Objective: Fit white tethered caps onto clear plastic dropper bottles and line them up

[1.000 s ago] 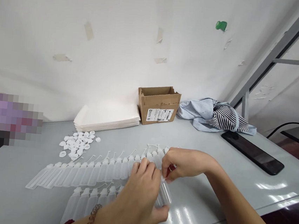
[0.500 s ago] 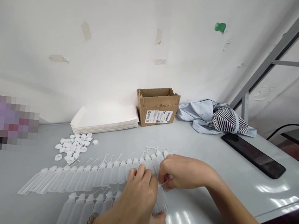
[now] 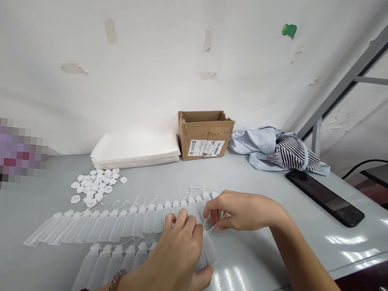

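Observation:
Translucent flat plastic bottles (image 3: pixel 111 224) with white caps and thin bent white tails lie side by side in a long row. A second, nearer row of similar bottles (image 3: pixel 101 267) is partly hidden by my left hand (image 3: pixel 174 258). That hand curls over the right end of the nearer row, thumb at its lower edge, closed on the bottles there. Just beside it, my right hand (image 3: pixel 242 212) is pinched closed around a thin white tail (image 3: pixel 211 228) at the bottles' cap end. Its fingertips cover part of the caps.
Loose small white caps (image 3: pixel 96 184) lie in a pile behind the far row. A stack of white sheets (image 3: pixel 138 154), an opened cardboard box (image 3: pixel 204 137) and a bundled blue striped cloth (image 3: pixel 282 151) stand along the wall. A black phone (image 3: pixel 324 197) lies on the right.
My right hand has shifted slightly, its fingers loosened from a tighter curl, with the thin tail now showing at the fingertips. My left hand stays on the nearer row. The view has tilted a little.

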The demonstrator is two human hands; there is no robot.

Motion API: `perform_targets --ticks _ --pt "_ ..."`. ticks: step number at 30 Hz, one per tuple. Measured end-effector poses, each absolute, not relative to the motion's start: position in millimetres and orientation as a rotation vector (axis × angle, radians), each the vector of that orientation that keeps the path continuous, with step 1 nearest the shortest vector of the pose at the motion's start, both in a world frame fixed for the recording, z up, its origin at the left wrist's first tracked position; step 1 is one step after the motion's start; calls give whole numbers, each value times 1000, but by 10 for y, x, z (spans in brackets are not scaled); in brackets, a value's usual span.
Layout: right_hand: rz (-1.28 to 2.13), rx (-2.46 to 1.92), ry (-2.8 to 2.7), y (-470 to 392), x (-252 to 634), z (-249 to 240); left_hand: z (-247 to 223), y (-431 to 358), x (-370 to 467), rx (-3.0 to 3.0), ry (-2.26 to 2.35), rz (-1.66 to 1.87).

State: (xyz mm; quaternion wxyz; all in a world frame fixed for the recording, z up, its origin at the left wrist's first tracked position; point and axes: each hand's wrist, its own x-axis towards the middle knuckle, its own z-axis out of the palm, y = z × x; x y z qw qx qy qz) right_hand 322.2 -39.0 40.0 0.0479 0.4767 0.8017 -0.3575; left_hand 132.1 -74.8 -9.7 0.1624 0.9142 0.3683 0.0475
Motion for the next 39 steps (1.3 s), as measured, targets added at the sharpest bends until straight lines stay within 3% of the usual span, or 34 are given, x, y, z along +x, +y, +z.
perform_targets --ticks 12,25,31,35,39 --pt "-1351 1410 2540 -345 3278 455 -25 -765 1269 2677 986 84" --pt "-1528 1482 2494 -339 3312 502 -4 -824 1029 2625 1051 481" --pt "-1436 1415 2508 -312 3248 430 127 -724 705 2548 1182 547" --pt "-1204 1409 2469 -339 3140 356 162 -676 553 2409 1354 686" --pt "-1052 1464 2457 -422 3058 306 66 -756 625 2467 1258 701"
